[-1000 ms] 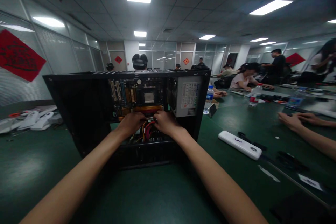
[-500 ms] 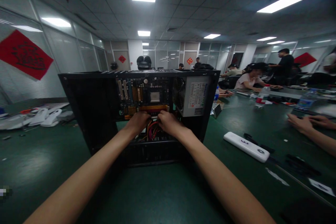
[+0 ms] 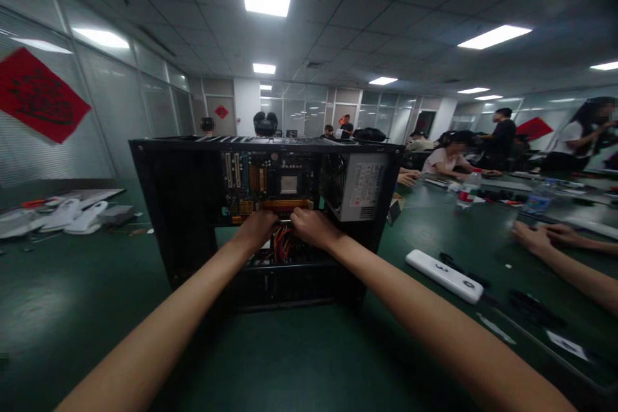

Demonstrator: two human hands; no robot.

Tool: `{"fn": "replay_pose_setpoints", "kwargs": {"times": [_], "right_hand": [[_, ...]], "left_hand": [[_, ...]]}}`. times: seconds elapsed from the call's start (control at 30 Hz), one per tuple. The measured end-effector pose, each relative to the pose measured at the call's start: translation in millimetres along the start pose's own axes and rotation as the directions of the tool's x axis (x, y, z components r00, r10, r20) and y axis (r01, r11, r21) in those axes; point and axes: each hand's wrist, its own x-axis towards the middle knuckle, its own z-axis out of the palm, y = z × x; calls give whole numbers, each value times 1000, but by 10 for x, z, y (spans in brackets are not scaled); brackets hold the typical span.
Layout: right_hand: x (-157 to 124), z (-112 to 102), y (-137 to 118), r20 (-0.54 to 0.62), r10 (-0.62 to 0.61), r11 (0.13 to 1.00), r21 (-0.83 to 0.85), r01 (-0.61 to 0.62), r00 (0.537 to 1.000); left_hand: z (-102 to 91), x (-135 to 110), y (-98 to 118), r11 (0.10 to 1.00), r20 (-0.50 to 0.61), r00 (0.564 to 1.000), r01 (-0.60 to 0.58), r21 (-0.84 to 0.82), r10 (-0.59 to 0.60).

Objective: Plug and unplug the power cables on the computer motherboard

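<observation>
Open black metal PC case (image 3: 168, 206) stands on green table (image 3: 72, 309), approx 12 o'clock from person. Left hand (image 3: 258, 228) curled, fingers down at red/yellow cable bundle (image 3: 280, 246); right hand (image 3: 311, 226) curled just beside, at 3 o'clock of left. Grip hidden, can't tell. Both equally near; cables run vertical below green motherboard (image 3: 270, 183).

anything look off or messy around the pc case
Nothing looks damaged or spilled. The case stands open-sided on the table, and a loose tangle of red and yellow wires bunches just under the left hand and right hand.
</observation>
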Motion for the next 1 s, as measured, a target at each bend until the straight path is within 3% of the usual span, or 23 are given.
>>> {"fn": "replay_pose_setpoints", "kwargs": {"times": [0.83,1.0], "right_hand": [[-35,10,-14,-10,-83,993,-81,82,996],[-8,37,-24,-5,-56,995,-82,55,998]], "left_hand": [[129,-1,-79,1000,-40,999,5,-28,-6],[133,13,-72,1000,-30,1000,-1,2,1]]}}
